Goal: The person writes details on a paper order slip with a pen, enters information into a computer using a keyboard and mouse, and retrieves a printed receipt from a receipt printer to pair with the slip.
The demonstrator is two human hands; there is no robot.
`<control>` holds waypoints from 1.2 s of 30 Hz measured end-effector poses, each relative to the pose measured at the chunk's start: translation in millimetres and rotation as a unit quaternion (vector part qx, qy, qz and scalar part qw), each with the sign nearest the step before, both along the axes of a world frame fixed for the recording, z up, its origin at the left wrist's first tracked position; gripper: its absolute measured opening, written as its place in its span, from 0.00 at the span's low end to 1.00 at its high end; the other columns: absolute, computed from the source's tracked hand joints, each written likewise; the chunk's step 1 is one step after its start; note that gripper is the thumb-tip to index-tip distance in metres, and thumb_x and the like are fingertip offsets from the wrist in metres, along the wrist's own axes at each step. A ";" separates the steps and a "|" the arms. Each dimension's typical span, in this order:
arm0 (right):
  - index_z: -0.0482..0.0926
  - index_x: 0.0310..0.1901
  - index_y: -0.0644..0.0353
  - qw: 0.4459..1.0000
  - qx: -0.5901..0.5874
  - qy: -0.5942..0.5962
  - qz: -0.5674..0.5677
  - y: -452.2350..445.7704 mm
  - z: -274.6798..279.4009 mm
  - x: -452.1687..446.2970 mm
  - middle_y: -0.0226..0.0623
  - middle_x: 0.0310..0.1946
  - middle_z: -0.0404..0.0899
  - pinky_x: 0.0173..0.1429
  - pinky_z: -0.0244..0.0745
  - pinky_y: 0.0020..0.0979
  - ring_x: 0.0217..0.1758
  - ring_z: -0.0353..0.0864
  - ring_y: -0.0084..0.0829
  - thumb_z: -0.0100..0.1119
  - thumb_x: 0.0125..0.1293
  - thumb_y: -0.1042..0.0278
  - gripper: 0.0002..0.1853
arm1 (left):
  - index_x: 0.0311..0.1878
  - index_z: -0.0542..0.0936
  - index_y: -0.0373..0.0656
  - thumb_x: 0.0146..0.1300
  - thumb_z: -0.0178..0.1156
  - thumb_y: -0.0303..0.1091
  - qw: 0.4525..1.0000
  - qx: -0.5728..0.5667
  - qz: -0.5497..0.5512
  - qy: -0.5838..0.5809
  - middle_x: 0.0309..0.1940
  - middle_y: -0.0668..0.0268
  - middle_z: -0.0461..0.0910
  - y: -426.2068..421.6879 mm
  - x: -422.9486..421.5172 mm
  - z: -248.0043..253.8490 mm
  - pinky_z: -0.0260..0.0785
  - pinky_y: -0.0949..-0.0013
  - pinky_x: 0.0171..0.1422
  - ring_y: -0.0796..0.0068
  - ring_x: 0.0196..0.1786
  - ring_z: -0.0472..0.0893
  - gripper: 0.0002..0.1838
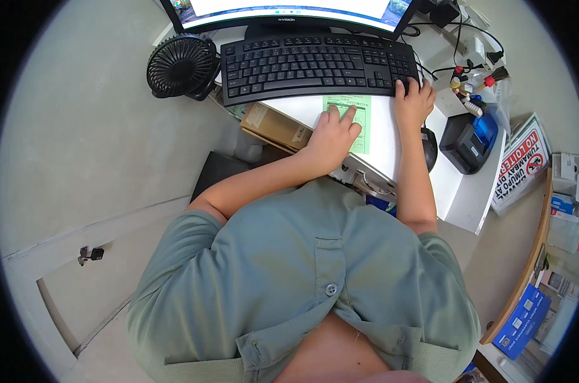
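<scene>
On the white desk, my left hand [333,138] rests on a green printed slip [361,125], with its index finger stretched over the print and the other fingers partly curled. My right hand [414,104] lies at the right end of a black keyboard [296,64], its fingers apart over the number pad and nothing held. The slip lies flat just below the keyboard. Close beside my right wrist is a black mouse [429,148], partly hidden by the forearm.
A monitor [289,20] stands behind the keyboard, a small black fan [182,66] to its left. On the right are a black device [468,143], cables, pens and a brush [496,76], and a printed sign [522,163]. Brown folders [276,126] lie at the desk's left edge.
</scene>
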State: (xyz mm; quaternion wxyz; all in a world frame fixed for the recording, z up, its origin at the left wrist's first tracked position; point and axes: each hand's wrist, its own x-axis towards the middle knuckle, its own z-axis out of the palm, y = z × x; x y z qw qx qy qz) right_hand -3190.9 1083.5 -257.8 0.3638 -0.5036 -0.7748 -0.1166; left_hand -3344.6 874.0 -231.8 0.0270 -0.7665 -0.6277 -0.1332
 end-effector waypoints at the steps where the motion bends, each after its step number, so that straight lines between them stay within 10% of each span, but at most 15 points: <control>1: 0.84 0.49 0.52 1.000 0.008 -0.005 -0.010 -2.9 -0.3 -0.7 0.52 0.62 0.70 0.67 0.60 0.56 0.67 0.63 0.58 0.61 0.64 0.48 0.20 | 0.47 0.74 0.41 0.45 0.76 0.42 1.000 0.006 0.001 0.004 0.70 0.52 0.65 -0.2 0.5 -2.4 0.68 0.56 0.56 0.49 0.58 0.71 0.29; 8: 0.86 0.41 0.50 0.997 0.017 -0.020 0.068 -2.4 20.3 -13.8 0.44 0.62 0.71 0.70 0.55 0.56 0.69 0.62 0.56 0.62 0.62 0.52 0.13 | 0.47 0.74 0.41 0.45 0.76 0.42 1.000 -0.008 0.002 -0.005 0.70 0.53 0.65 -0.1 -0.5 5.5 0.68 0.56 0.56 0.48 0.59 0.70 0.29; 17: 0.76 0.57 0.57 0.994 -0.031 0.015 0.099 -1.2 50.8 -24.7 0.44 0.53 0.79 0.69 0.52 0.65 0.65 0.69 0.51 0.59 0.66 0.51 0.24 | 0.51 0.74 0.42 0.44 0.76 0.43 1.000 0.002 -0.003 -0.030 0.70 0.53 0.65 -2.1 -3.4 2.1 0.68 0.53 0.58 0.44 0.63 0.68 0.32; 20: 0.74 0.55 0.67 0.982 0.037 0.155 0.106 -59.4 75.1 1.7 0.52 0.50 0.75 0.62 0.63 0.48 0.55 0.71 0.52 0.65 0.62 0.62 0.24 | 0.62 0.72 0.42 0.43 0.76 0.51 0.997 -0.039 -0.024 -0.067 0.72 0.52 0.62 -4.6 -13.5 7.3 0.60 0.45 0.67 0.43 0.67 0.65 0.43; 23: 0.72 0.58 0.68 0.998 0.040 0.047 0.011 -95.3 48.9 56.7 0.56 0.56 0.74 0.66 0.63 0.49 0.61 0.71 0.56 0.68 0.60 0.60 0.29 | 0.66 0.68 0.44 0.49 0.70 0.62 0.973 0.005 -0.007 -0.230 0.75 0.53 0.57 -6.9 -24.8 23.1 0.45 0.33 0.74 0.47 0.74 0.60 0.45; 26: 0.72 0.62 0.63 0.999 -0.032 0.037 -0.015 -120.5 19.4 89.9 0.59 0.61 0.71 0.66 0.64 0.51 0.62 0.70 0.59 0.68 0.56 0.60 0.33 | 0.64 0.68 0.44 0.58 0.63 0.62 0.959 0.180 0.033 -0.214 0.76 0.53 0.56 15.2 -47.1 16.6 0.40 0.32 0.74 0.43 0.77 0.54 0.39; 36: 0.77 0.60 0.54 0.997 -0.081 0.004 -0.013 -126.0 11.1 93.9 0.56 0.63 0.70 0.62 0.69 0.50 0.60 0.72 0.57 0.63 0.58 0.66 0.26 | 0.64 0.68 0.41 0.67 0.55 0.58 0.962 0.202 0.049 -0.180 0.77 0.50 0.53 38.8 -53.3 -6.9 0.34 0.27 0.73 0.39 0.79 0.47 0.33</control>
